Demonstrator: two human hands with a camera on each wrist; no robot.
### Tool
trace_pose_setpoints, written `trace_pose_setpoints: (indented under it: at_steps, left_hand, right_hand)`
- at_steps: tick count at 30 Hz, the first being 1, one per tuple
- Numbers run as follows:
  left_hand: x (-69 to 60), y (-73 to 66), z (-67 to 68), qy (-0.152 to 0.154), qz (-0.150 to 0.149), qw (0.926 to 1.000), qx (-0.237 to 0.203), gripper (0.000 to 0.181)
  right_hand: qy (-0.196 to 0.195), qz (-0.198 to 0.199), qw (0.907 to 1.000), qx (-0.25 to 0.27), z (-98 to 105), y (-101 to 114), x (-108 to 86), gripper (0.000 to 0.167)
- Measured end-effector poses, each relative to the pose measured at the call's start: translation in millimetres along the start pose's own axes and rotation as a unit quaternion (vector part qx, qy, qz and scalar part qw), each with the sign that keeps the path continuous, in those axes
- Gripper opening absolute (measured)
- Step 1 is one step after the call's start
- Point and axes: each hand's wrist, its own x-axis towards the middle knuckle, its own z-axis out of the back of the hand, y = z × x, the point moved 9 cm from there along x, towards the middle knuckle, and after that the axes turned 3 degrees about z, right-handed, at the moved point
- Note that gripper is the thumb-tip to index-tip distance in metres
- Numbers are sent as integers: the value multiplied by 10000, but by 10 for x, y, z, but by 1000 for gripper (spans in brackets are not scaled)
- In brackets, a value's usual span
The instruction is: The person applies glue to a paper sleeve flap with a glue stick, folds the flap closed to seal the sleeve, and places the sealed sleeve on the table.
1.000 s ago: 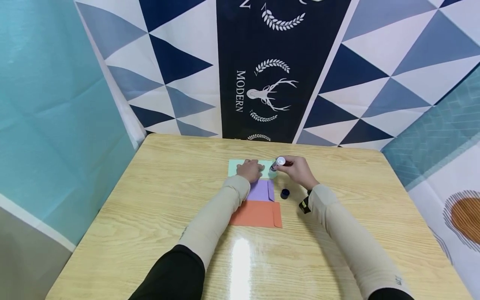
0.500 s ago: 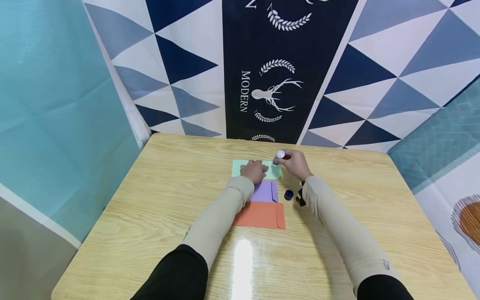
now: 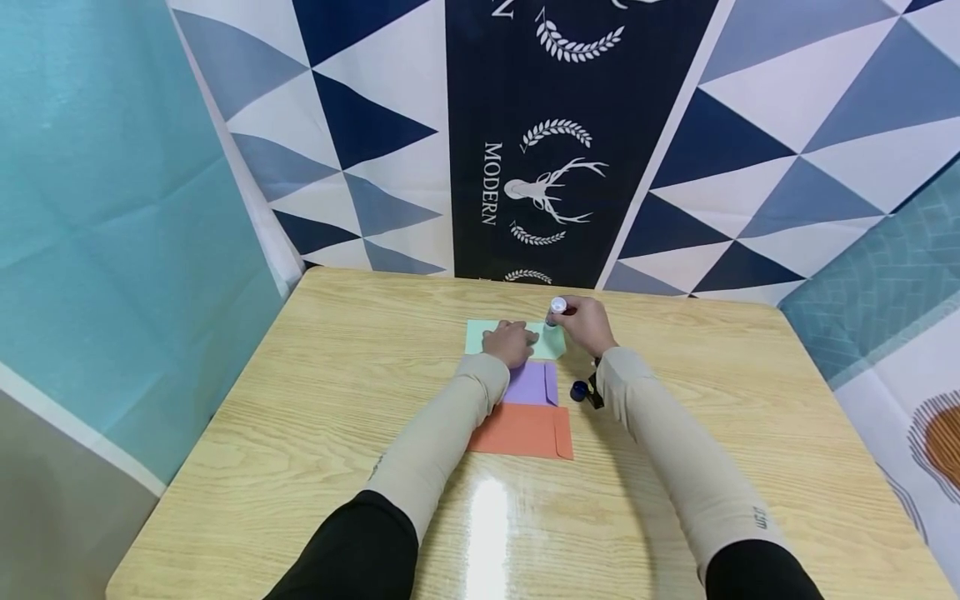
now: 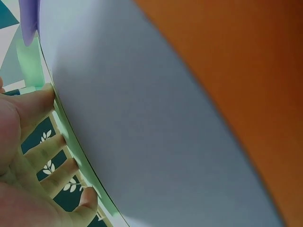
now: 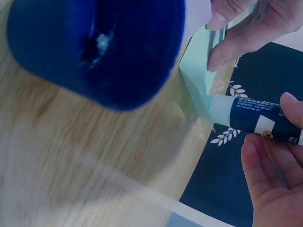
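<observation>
My right hand pinches a glue stick between thumb and fingers. Its white glue end touches the flap end of a pale green envelope, near the far edge. With fingers spread, my left hand rests on that same envelope and covers its middle. A purple envelope lies just nearer, partly under the left wrist. Nearest of the three is an orange-red envelope, its left part hidden by the left sleeve. The dark blue glue cap stands on the table, hollow side showing, beside the right wrist.
The wooden table carries these things near its far middle. Behind its far edge hangs a patterned cloth; a teal sheet hangs at the left. A dark strap is on the right wrist, close to the cap.
The glue stick has moved toward the green envelope's far edge and stands more upright. My right wrist has come left, nearer the cap. The left hand stays on the envelope; the view shifted slightly.
</observation>
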Motion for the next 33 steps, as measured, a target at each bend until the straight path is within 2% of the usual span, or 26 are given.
trace_pose_setpoints:
  at_steps: [5, 18, 26, 33]
  left_hand:
    - [6, 3, 3, -25, 12, 10000, -35, 37]
    - [3, 17, -10, 20, 28, 9999, -120, 36]
    - [29, 27, -35, -28, -55, 9999, -96, 37]
    - [-18, 20, -10, -66, -51, 10000, -44, 37]
  right_hand:
    - [130, 239, 9996, -126, -16, 42, -34, 13]
    - [478, 813, 9952, -267, -21, 195, -301, 11]
    - [546, 761, 9953, -247, 9, 183, -430, 19]
    - [299, 487, 9983, 94, 130, 158, -410, 29]
